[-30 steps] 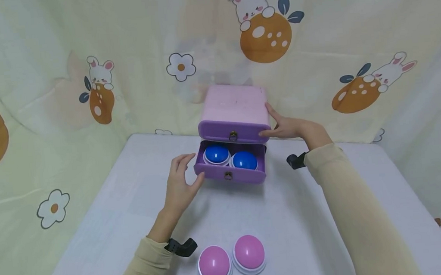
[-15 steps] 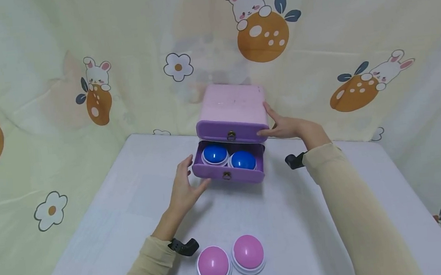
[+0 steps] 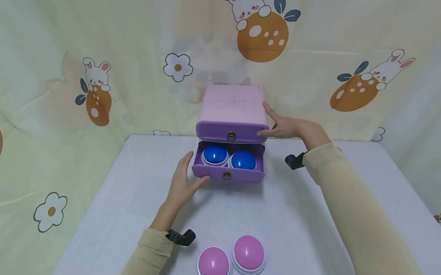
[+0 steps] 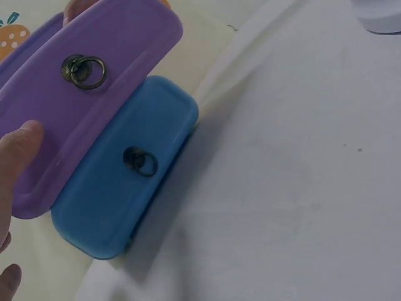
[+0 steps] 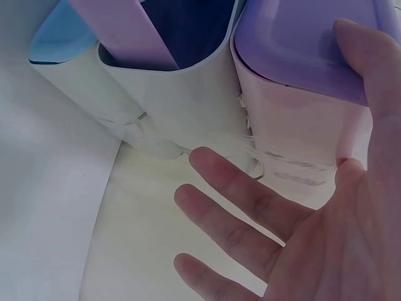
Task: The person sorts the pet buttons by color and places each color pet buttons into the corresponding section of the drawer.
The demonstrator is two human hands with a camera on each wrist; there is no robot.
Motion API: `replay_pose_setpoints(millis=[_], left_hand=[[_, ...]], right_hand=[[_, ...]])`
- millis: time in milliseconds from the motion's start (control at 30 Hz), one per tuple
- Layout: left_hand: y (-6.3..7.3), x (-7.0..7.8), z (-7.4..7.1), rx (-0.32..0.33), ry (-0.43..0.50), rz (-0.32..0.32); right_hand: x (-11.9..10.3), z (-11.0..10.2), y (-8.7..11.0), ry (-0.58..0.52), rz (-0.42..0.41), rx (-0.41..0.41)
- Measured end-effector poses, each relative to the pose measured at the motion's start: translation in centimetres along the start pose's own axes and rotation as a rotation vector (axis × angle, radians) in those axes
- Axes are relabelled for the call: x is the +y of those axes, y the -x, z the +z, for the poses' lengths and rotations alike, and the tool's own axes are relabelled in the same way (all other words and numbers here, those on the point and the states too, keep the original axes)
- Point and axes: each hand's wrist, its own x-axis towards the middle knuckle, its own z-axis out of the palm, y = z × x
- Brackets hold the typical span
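A small chest of drawers point(image 3: 234, 99) with a pink top stands at the back of the table. Its purple middle drawer point(image 3: 243, 177) is pulled out and holds two blue domed buttons point(image 3: 215, 154) on white bases. My left hand point(image 3: 179, 188) is around the drawer's left corner, thumb on its front point(image 4: 22, 147), fingers stretched along the side. At the chest's top right my right hand point(image 3: 291, 127) rests its thumb on the purple top drawer front point(image 5: 301, 44) and its index finger on the pink side; the other fingers are spread free of it.
Two pink domed buttons point(image 3: 213, 265) on white bases stand close together near the front of the white table point(image 3: 132, 196). A blue bottom drawer point(image 4: 119, 169) sits below, pushed in. A rabbit-print curtain point(image 3: 135, 96) hangs right behind the chest.
My left hand's fingers have shifted slightly along the drawer's left corner, while its thumb has slid right along the front. The right hand keeps its place; the drawer stays out.
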Motion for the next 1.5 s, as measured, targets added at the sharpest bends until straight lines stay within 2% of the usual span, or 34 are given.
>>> replay_pose_setpoints(millis=[233, 467, 733, 933, 1133, 1500], left_hand=[[-0.7, -0.3, 0.1, -0.051, -0.007, 0.01], [-1.1, -0.5, 0.2, -0.061, -0.015, 0.012], [-1.8, -0.5, 0.0, -0.102, -0.068, -0.021], [-2.2, -0.5, -0.1, -0.147, -0.095, 0.008], [-2.6, -0.4, -0.4, -0.156, -0.135, 0.035], [-3.6, -0.2, -0.6, -0.154, -0.12, -0.022]], right_hand=[[0.2, 0.1, 0.0, -0.006, -0.019, 0.006], [0.1, 0.1, -0.2, -0.017, -0.018, -0.005], [0.2, 0.0, -0.2, -0.029, -0.017, -0.001], [0.2, 0.0, 0.1, -0.02, -0.014, 0.006], [0.3, -0.1, 0.1, -0.025, -0.019, 0.0], [0.4, -0.1, -0.2, -0.026, -0.018, -0.015]])
